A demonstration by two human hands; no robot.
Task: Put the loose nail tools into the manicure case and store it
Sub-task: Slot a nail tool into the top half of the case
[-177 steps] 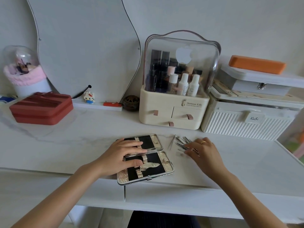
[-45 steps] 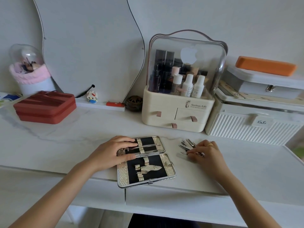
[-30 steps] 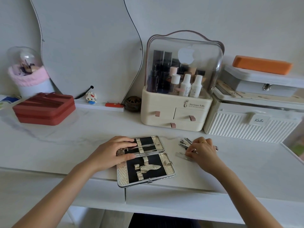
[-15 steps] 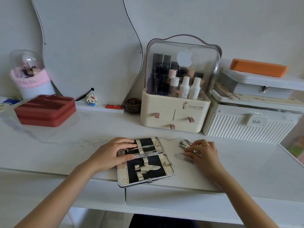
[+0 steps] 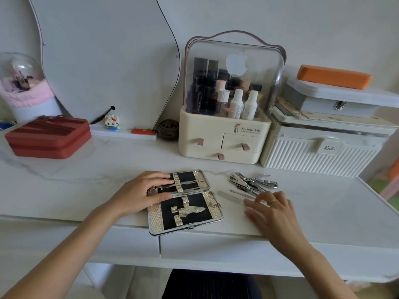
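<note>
Head view: right hand (image 5: 274, 210) blurred, covering nail file's (image 5: 231, 197) near end.

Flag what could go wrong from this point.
1. The nail file lies flat on the desk at the right hand's fingertips; it may slide rather than lift.
2. The clippers lie tangled in a pile, so pulling one could drag others.
3. The open case sits near the desk edge, steadied only by the left hand.
</note>
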